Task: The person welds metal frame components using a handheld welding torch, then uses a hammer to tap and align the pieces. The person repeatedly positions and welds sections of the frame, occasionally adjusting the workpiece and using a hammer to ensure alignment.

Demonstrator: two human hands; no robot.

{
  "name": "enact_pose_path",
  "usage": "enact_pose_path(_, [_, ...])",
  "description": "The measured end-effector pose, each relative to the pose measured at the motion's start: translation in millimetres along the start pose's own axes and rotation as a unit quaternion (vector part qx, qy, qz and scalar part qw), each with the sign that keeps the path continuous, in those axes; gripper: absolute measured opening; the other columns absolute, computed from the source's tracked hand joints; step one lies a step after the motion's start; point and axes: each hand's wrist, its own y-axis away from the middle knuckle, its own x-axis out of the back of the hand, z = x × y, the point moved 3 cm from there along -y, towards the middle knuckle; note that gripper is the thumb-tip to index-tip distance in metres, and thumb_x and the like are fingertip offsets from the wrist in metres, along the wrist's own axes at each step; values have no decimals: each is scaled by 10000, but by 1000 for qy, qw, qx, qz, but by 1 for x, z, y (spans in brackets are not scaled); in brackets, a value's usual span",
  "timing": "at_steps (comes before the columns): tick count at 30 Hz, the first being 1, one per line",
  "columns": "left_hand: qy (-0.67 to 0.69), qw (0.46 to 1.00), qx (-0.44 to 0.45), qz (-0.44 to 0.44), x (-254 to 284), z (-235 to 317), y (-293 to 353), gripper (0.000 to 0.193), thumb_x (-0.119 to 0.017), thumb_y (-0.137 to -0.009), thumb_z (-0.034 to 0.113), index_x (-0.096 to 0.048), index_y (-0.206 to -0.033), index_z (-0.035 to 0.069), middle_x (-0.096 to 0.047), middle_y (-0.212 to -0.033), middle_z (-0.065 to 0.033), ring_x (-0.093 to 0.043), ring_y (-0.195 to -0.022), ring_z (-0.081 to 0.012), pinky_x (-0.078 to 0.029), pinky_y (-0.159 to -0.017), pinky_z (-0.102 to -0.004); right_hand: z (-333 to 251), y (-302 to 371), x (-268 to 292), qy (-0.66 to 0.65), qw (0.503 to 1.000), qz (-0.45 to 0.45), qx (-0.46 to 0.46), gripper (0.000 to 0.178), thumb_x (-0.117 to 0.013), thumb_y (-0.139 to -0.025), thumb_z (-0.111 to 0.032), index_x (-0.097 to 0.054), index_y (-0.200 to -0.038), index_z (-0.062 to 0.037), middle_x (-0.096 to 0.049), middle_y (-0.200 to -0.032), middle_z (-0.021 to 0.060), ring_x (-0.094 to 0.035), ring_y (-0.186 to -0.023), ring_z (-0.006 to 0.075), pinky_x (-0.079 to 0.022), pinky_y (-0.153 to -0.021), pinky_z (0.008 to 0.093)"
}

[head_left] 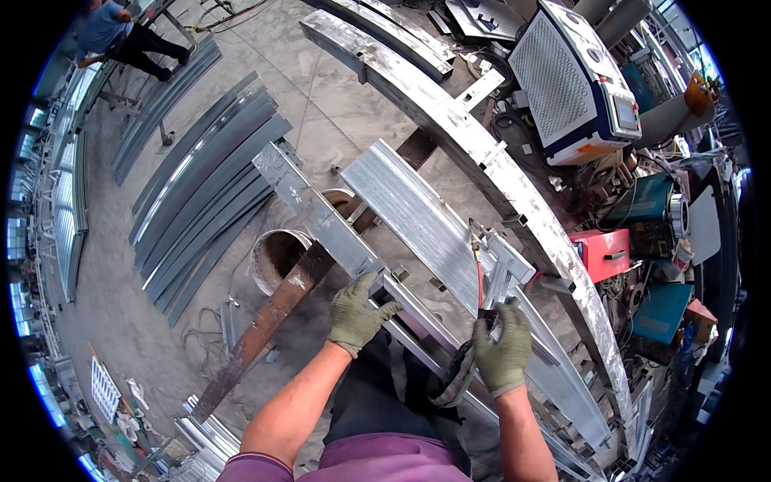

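My left hand (359,316), in an olive work glove, rests against the near edge of a long grey metal channel (317,215). Its fingers are spread, with the thumb stretched over the profile. My right hand (503,345), gloved alike, is curled around a dark tool (491,318) that its fingers largely hide, so its kind is unclear. A thick black sheathed cable (458,376) hangs beside that hand. Just ahead, a thin red hose (480,281) with a brass fitting lies over a wide galvanized profile (418,217). Short metal pieces (499,277) sit on this profile.
A rusty beam (265,329) and a round bucket (277,255) stand at left. Stacked steel profiles (205,185) lie beyond. A long whitish beam (482,145) crosses to the right, before a white machine (574,84) and a red box (602,253). Another person (128,40) stands far left.
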Motion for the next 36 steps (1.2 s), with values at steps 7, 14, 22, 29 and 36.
enact_pose_path(7, [58,998,17,-3,-2,10,-3,817,-977,-765,433,-660,-1394,19,-730,-1332,-210,-700,-1230,-398,-553,-1050,-469,-59,-38,-101,-70,943,-298,132,778,-763,-890,-335,-494,-1541,-3,-550,-1545,249,-559,-1414,422,-452,-1177,515])
enact_pose_path(14, [77,993,88,-19,0,20,-2,797,-977,-771,413,-659,-1401,40,-724,-1313,-187,-694,-1216,-378,-553,-1039,-459,-62,-49,-146,-120,928,-302,180,854,-780,-805,-218,-470,-1575,-16,-519,-1568,279,-520,-1449,469,-420,-1230,510])
enact_pose_path(22, [59,997,50,10,-1,16,2,733,-963,-807,302,-643,-1403,19,-719,-1299,-185,-701,-1190,-350,-552,-1046,-437,-62,-59,-144,-143,905,-337,217,804,-772,-810,-178,-531,-1564,-33,-489,-1590,315,-526,-1445,488,-467,-1197,507])
enact_pose_path(29, [46,993,79,73,-16,20,13,646,-787,-822,55,-615,-1445,39,-635,-1392,-212,-608,-1323,-385,-481,-1144,-466,-63,-61,-140,-143,901,-348,213,797,-783,-807,-210,-559,-1559,-70,-509,-1577,296,-548,-1423,473,-467,-1186,513])
enact_pose_path(36, [71,990,89,77,-18,22,13,650,-741,-826,9,-606,-1461,43,-617,-1406,-218,-605,-1315,-401,-482,-1144,-474,-60,-62,-146,-158,900,-340,225,802,-798,-784,-198,-576,-1542,-58,-547,-1539,274,-575,-1390,452,-490,-1162,482])
